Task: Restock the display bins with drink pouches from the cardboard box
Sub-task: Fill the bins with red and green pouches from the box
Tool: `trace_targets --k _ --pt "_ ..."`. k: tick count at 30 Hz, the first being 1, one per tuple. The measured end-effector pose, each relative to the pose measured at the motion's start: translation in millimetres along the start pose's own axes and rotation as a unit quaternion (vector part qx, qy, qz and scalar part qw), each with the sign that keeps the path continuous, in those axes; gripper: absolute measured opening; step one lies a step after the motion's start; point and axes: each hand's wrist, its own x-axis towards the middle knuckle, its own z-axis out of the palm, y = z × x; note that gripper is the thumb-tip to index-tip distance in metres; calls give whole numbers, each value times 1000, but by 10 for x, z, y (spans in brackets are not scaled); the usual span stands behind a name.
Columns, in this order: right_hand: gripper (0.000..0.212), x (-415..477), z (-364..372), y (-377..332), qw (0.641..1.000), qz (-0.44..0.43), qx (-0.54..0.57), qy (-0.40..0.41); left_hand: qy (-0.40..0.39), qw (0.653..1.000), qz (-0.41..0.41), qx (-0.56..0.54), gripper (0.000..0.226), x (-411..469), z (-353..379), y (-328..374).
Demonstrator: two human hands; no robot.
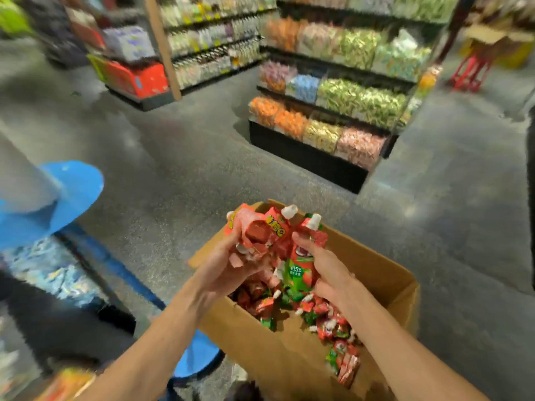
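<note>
An open cardboard box [385, 273] stands in front of me, holding several red and green drink pouches [333, 322] with white caps. Above the box, my left hand [223, 270] grips a bunch of red pouches [260, 230]. Beside it my right hand [330, 270] grips more pouches [301, 264], one showing a green label, with a white cap sticking up. The two handfuls touch each other over the box's far side.
A tiered display of bins [333, 111] filled with wrapped sweets stands ahead on the grey floor. A blue display stand [66, 198] is close on my left. More shelves [208, 44] line the back; a red stool [472, 70] sits far right.
</note>
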Motion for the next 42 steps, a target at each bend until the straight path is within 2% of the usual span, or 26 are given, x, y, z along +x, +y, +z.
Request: trace_targets --k 1,4,8,12,16,19,21,24,27,30,34,38,42 --pt "64 -96 122 -11 1000 -5 -10 -25 12 1000 19 -12 41 -185 -3 26" --pt "37 -399 598 13 991 -16 -22 -134 33 996 74 -20 43 -793 -91 177" --pt "42 -738 1358 171 969 -21 -74 -236 114 981 157 18 46 -1695 -391 511" --pt "8 -1070 2144 471 931 -42 -113 -343 178 957 222 50 50 -2656 -728 720" --pt "31 -1549 2890 904 905 -48 -138 -400 264 916 293 73 48 -3643 -996 785" --pt "32 -2013 3395 1354 899 -35 -139 -413 334 880 327 81 46 -4338 -1240 767" --pt "44 -2289 3707 1703 888 7 -149 -434 371 861 343 60 41 -4795 -1424 743" --pt "83 -2763 4145 2189 851 93 -172 -488 378 851 364 18 32 -5451 -1714 724" --pt "93 -3120 4530 2596 815 164 -114 -544 365 841 398 -24 34 -5990 -1983 747" --pt "92 -3387 4825 2883 779 210 -81 -585 347 842 411 -50 38 -6388 -2214 767" --pt "73 -3660 5130 3068 731 227 -56 -641 394 819 413 -62 40 -6770 -2566 736" --pt "66 -3747 5389 3251 716 232 -64 -655 426 803 416 -42 43 -7003 -2795 764" --pt "77 -3578 5627 3346 717 223 -70 -657 410 810 420 -19 46 -7170 -2882 930"
